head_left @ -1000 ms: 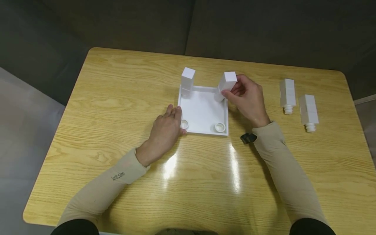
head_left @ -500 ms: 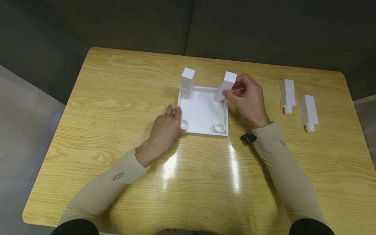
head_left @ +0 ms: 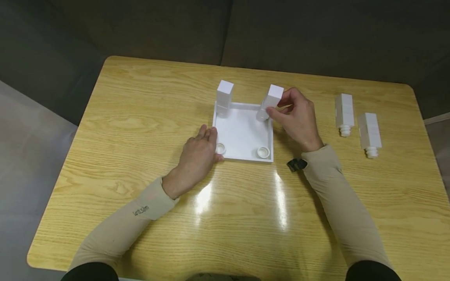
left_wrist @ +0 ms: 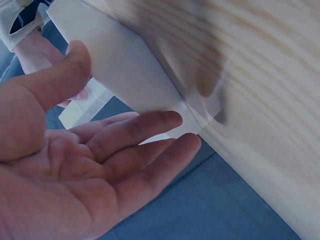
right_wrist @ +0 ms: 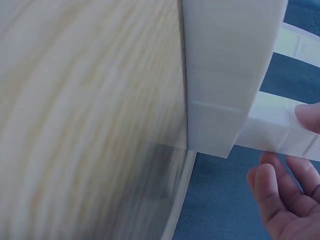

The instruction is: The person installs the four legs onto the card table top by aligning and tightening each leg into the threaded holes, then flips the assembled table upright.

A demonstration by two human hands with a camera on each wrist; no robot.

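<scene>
A square white panel [head_left: 242,134] with a low rim lies on the wooden table, a threaded socket in each near corner. My left hand [head_left: 198,152] rests against its left edge, fingers extended, thumb at the near corner. In the left wrist view those fingers [left_wrist: 145,145] lie along the panel's side. At the far right corner my right hand [head_left: 299,119] pinches a white square leg [head_left: 273,95] between thumb and fingers; it leans slightly right, its lower end at the corner. Another white leg [head_left: 225,95] stands at the far left corner. The lower end of the pinched leg meets the panel [right_wrist: 220,75] in the right wrist view.
To the right, two more white legs lie on the table, one farther back [head_left: 344,113] and one nearer [head_left: 370,132], threaded ends toward me. A dark grey partition [head_left: 225,35] rises behind the table's far edge.
The leg in my right hand has turned a little about its length, its top face now at a different angle. My left hand and the panel have stayed put.
</scene>
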